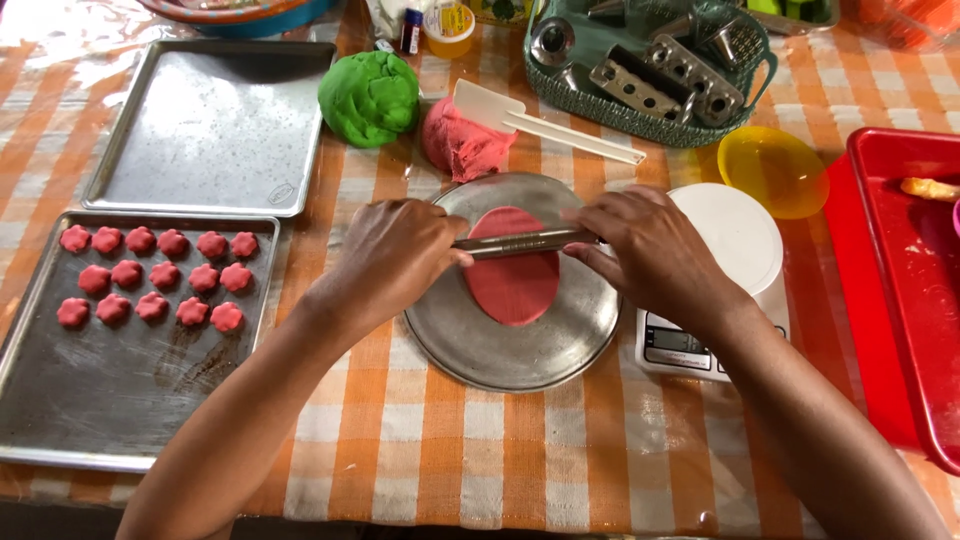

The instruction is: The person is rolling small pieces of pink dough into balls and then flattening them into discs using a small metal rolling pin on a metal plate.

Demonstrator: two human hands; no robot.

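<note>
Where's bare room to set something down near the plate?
Bare: the upper tray, the lower tray's near half below the pink cookies, and cloth in front of the round plate. Crowded: behind the plate, with dough balls, spatula, basket.

Head view: from above the person's chest, looking steeply down and forward.
Nearness: close; fingers [590, 245] near frame centre.
Beyond fingers: table's [480, 450] far edge.
Shared: single view.

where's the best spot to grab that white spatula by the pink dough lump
Grip the white spatula by its long thin handle, coming from the right. The broad blade lies against the pink dough lump, while the handle end lies free on the cloth beside the green basket.
</note>
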